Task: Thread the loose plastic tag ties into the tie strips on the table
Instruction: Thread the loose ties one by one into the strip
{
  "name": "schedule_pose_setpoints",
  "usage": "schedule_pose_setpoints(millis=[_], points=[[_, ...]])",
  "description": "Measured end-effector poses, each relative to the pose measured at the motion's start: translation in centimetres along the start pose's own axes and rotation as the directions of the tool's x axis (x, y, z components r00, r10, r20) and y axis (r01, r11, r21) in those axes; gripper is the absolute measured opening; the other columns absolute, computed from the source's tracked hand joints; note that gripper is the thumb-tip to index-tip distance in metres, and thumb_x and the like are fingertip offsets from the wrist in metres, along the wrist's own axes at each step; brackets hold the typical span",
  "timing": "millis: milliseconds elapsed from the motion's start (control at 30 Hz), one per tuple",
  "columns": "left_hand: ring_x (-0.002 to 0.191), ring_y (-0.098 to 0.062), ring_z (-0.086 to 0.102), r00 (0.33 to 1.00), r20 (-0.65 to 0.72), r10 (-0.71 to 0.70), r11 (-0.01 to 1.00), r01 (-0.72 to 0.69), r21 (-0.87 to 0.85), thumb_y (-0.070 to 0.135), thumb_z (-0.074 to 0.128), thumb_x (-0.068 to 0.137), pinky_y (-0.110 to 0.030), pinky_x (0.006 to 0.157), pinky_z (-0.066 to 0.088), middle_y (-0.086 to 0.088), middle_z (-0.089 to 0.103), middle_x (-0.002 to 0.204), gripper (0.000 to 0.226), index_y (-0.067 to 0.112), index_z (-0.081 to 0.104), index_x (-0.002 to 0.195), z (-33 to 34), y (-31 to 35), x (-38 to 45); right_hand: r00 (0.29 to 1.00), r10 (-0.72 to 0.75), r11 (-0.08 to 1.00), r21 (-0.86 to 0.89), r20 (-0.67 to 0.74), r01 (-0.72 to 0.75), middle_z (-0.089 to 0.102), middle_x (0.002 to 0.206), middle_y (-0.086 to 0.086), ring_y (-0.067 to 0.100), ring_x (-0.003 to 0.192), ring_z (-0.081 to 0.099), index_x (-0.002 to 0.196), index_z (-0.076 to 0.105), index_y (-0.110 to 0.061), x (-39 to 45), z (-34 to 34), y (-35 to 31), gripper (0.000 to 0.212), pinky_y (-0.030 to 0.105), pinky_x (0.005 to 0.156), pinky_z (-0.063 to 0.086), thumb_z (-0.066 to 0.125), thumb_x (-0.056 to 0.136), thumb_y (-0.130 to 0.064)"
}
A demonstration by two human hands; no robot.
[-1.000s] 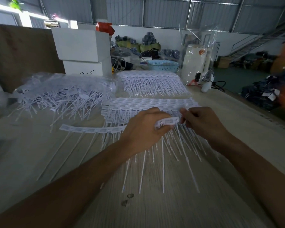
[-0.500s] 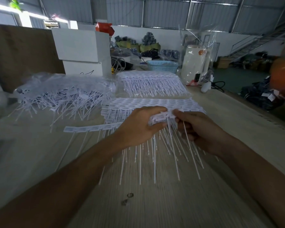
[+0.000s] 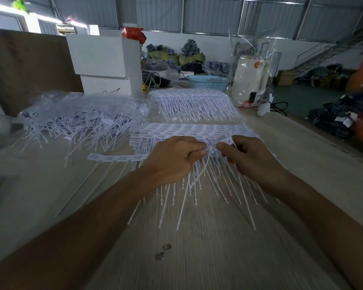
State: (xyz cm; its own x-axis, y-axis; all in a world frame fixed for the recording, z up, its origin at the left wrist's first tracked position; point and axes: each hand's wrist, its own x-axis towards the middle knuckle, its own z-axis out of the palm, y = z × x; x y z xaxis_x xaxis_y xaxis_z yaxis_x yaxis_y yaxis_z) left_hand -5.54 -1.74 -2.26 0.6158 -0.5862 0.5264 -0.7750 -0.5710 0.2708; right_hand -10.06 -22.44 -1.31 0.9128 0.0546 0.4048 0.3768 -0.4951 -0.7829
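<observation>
**A:** where's the strip right now?

**B:** mid-table — left hand (image 3: 172, 159) and right hand (image 3: 246, 155) both pinch the tie strip (image 3: 213, 150) at its head band, tails fanned toward the camera. Loose ties (image 3: 78, 124) are piled far left.

**A:** tricky to handle?

**B:** probably featherlight and whippy — I'd hold the stiffer band, not the tails.

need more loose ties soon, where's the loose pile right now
In the head view the loose tie pile lies far left on the table, under clear plastic, before the white boxes.
</observation>
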Motion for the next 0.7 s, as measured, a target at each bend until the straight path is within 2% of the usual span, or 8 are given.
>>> schedule_pose_setpoints(millis=[133,233,333,400,500,633,700], points=[[0.089,-0.016,0.064,0.999,0.04,0.005,0.997,-0.001,-0.079,0.03,0.051,0.103,-0.039,0.078,0.052,0.003,0.072,0.097,0.029,0.014,0.073,0.113,0.0,-0.3,0.0,0.998,-0.064,0.996,-0.059,0.019,0.065,0.039,0.063,0.012,0.009,0.051,0.035,0.074,0.047,0.011,0.0,-0.1,0.1,0.049,0.018,0.05,0.029,0.063,0.096,-0.029],[0.076,-0.028,0.066,0.994,0.078,-0.07,0.969,0.087,-0.232,0.026,0.054,0.102,-0.045,0.074,0.053,-0.01,0.072,0.084,0.03,0.005,0.075,0.099,0.2,-0.6,0.1,0.989,-0.145,0.978,-0.148,0.029,0.147,0.03,0.059,-0.001,0.005,0.051,0.029,0.065,0.039,-0.01,-0.1,0.0,-0.1,0.042,0.02,0.052,0.025,0.064,0.096,-0.023],[0.066,-0.025,0.066,0.99,0.072,-0.122,0.918,0.14,-0.372,0.02,0.057,0.1,-0.033,0.066,0.053,-0.01,0.072,0.075,0.026,0.008,0.076,0.088,0.2,-0.4,0.2,0.976,-0.215,0.943,-0.255,0.032,0.215,0.027,0.058,-0.01,0.005,0.051,0.03,0.066,0.033,-0.022,-0.2,0.3,-0.4,0.044,0.022,0.054,0.026,0.064,0.096,-0.021],[0.067,-0.019,0.068,0.993,0.052,-0.104,0.921,0.115,-0.373,0.021,0.059,0.099,-0.033,0.066,0.053,-0.005,0.073,0.078,0.021,0.011,0.077,0.092,0.2,0.1,0.2,0.984,-0.175,0.969,-0.177,-0.011,0.17,0.028,0.059,-0.006,0.004,0.051,0.029,0.065,0.036,-0.017,-0.1,0.3,-0.4,0.043,0.021,0.053,0.025,0.064,0.097,-0.025],[0.075,-0.014,0.068,0.998,0.016,-0.06,0.934,0.062,-0.351,0.023,0.067,0.094,-0.036,0.072,0.053,0.002,0.074,0.086,0.014,0.013,0.076,0.1,0.1,0.7,0.4,1.0,-0.011,0.999,0.038,-0.023,0.012,0.039,0.062,0.005,0.005,0.05,0.035,0.067,0.046,-0.007,-0.2,0.0,-0.5,0.042,0.023,0.054,0.031,0.06,0.098,-0.032],[0.071,-0.008,0.065,0.999,-0.022,-0.04,0.946,0.03,-0.321,0.022,0.075,0.089,-0.022,0.064,0.048,0.007,0.072,0.085,0.011,0.017,0.075,0.098,0.2,0.9,0.3,0.989,0.132,0.969,0.202,0.062,-0.142,0.05,0.059,-0.002,0.008,0.047,0.039,0.074,0.049,-0.011,-0.3,-0.1,-0.5,0.038,0.023,0.049,0.034,0.053,0.101,-0.038],[0.068,-0.008,0.064,0.997,-0.057,-0.043,0.945,0.022,-0.326,0.022,0.076,0.087,-0.02,0.06,0.045,0.009,0.071,0.082,0.01,0.018,0.074,0.097,0.2,0.7,0.3,0.979,0.168,0.957,0.22,0.116,-0.19,0.058,0.065,0.002,0.013,0.054,0.049,0.083,0.051,-0.012,-0.4,-0.1,-0.5,0.037,0.024,0.051,0.04,0.05,0.102,-0.044]])
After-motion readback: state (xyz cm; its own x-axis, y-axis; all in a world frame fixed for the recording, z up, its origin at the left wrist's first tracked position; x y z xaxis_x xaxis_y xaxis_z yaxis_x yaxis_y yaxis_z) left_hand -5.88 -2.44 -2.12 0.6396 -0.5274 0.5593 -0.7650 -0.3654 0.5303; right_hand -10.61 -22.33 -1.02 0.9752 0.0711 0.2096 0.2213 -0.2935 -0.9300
